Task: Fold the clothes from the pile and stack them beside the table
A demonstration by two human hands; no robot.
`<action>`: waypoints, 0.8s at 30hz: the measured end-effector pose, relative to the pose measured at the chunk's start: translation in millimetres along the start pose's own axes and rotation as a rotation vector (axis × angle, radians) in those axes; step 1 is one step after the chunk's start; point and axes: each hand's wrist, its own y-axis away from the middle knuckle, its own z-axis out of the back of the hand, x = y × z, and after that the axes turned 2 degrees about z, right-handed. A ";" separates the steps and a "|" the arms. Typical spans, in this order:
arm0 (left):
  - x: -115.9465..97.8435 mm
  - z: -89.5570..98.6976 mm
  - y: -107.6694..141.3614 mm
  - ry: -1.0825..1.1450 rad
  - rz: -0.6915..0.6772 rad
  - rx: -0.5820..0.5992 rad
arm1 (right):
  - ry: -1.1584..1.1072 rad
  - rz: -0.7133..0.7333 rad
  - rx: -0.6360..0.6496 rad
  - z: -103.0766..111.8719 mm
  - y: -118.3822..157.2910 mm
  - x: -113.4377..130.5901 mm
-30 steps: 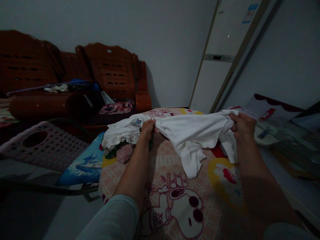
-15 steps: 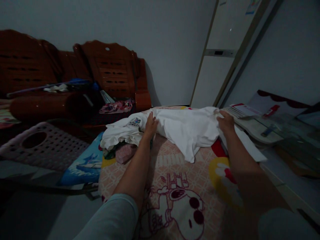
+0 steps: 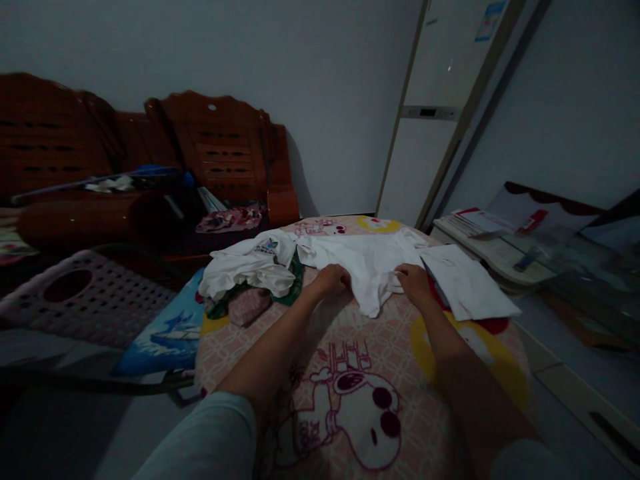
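Note:
A white shirt (image 3: 367,257) lies spread and wrinkled across the far part of the cloth-covered table (image 3: 320,327). At its near left edge my left hand (image 3: 334,279) has its fingers curled against the fabric. My right hand (image 3: 413,280) pinches the near edge farther right. A flat folded white garment (image 3: 467,281) rests just right of my right hand. On the left sits a loose heap of clothes, with a white printed shirt (image 3: 250,263) on top, green cloth (image 3: 295,283) and a pinkish bundle (image 3: 249,305) beneath.
A woven chair (image 3: 125,297) and a blue cushion (image 3: 167,330) stand left of the table. Behind is a wooden sofa (image 3: 220,153) holding cloth items. At the right, a glass-topped stand (image 3: 575,267) and a cabinet with papers (image 3: 480,220) are close by.
Both hands have left the shirt's far corners and come nearer and closer together, at its near edge. The shirt now lies lower and flatter on the table. The view has shifted slightly.

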 end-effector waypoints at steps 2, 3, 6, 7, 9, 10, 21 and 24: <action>1.9 -16.4 8.3 -0.123 -0.128 -0.071 | -0.029 -0.041 -0.166 10.0 3.3 -5.5; 3.2 -23.4 12.1 -0.168 -0.172 -0.105 | -0.025 -0.066 -0.247 15.4 5.8 -8.0; 5.3 -36.5 19.5 -0.266 -0.151 -0.207 | 0.050 -0.144 -0.363 29.1 15.2 -12.6; 5.1 -38.1 20.1 -0.290 -0.112 -0.233 | 0.078 -0.168 -0.371 32.2 18.2 -13.4; 3.7 -38.1 18.7 -0.328 -0.049 -0.261 | 0.097 -0.196 -0.386 35.3 22.8 -15.0; 2.7 -37.2 17.1 -0.343 -0.040 -0.258 | 0.073 -0.201 -0.397 35.3 24.2 -16.1; 5.6 -40.4 5.8 -0.415 -0.170 -0.231 | -0.514 -0.198 -0.348 12.9 19.0 -35.5; 4.0 -41.5 5.6 -0.424 -0.144 -0.205 | -0.552 -0.250 -0.348 12.8 21.0 -30.4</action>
